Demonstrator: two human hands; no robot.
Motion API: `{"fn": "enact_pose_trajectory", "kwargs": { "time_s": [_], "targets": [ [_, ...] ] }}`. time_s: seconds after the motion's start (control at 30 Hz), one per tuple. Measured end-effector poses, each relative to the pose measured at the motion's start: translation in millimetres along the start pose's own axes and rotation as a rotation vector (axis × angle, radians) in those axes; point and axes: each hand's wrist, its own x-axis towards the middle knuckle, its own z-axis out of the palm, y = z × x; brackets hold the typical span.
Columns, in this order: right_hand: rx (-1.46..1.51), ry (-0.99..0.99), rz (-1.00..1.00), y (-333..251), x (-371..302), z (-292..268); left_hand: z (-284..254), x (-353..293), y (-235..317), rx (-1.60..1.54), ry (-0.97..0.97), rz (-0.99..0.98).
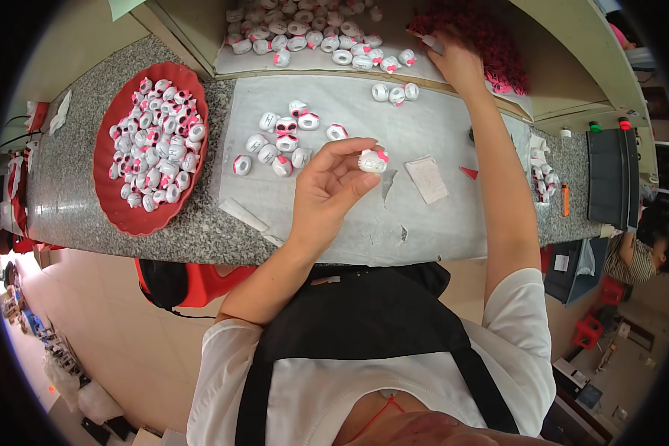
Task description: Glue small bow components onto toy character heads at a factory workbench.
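My left hand is closed, pinching a small white cat-shaped head with a pink bow between thumb and fingertips above the paper-covered worktop. My right hand reaches to the back right, beside a heap of small bright pink pieces on the shelf. A slim pale tube with a narrow tip sticks out from its fingers, which are partly hidden. Left of my left hand lie several similar white heads, some with pink-rimmed openings and one piece with dark glasses shapes.
A red scalloped tray full of finished-looking heads stands at the left. More white heads fill the shelf at the back. A folded cloth pad and red scrap lie on the paper. An orange lighter-like stick and dark bin are at the right.
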Motion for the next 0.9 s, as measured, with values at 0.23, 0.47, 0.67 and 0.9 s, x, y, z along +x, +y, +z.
{"fn": "enact_pose_trajectory", "kwargs": {
  "time_s": [0.23, 0.47, 0.67, 0.9],
  "targets": [
    [0.039, -0.194, 0.058, -5.4, 0.1, -4.9, 0.0, -0.6, 0.7, 0.013, -0.011, -0.002],
    [0.020, -0.103, -0.007, -1.9, 9.3, 1.7, 3.1, 3.4, -2.0, 0.058, -0.022, 0.001],
    [0.188, -0.003, 0.157, -15.4, -6.1, -31.0, 3.8, -2.1, -0.1, 0.040, 0.026, 0.003],
    [1.343, -0.251, 0.673, -116.3, -90.3, -110.1, 8.5, -4.1, -0.6, 0.014, -0.084, 0.075]
  ]
}}
